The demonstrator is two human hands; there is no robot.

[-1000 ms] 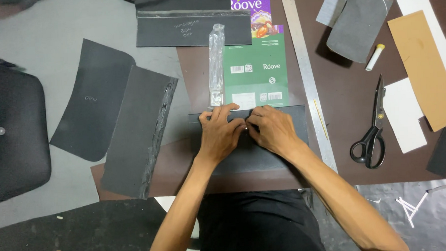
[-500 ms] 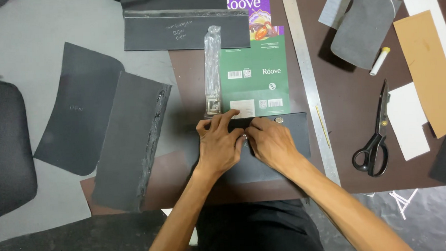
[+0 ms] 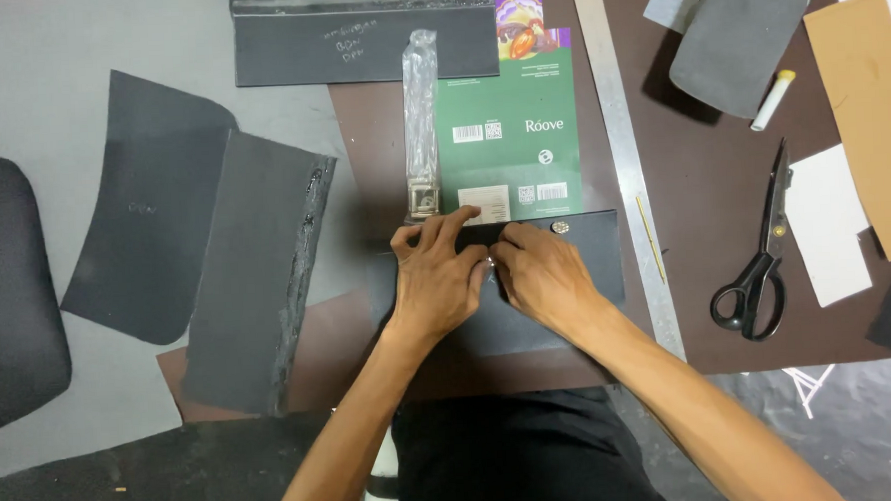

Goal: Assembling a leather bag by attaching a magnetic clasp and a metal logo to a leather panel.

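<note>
both hands flat on black leather panel (image 3: 586, 264), lying on brown mat (image 3: 727, 268) just below green printed card (image 3: 505, 128). left hand (image 3: 442, 276) and right hand (image 3: 542, 276) press fingertips along its top fold, nothing pinched. judgement: keep pressure even, work outward w/o shifting the snap stud (image 3: 561, 227). vs 0.5 s ago: hands in same spot; view only slightly shifted.

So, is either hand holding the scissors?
No, the scissors lie untouched on the brown mat, while the left hand and right hand press the black piece.
</note>
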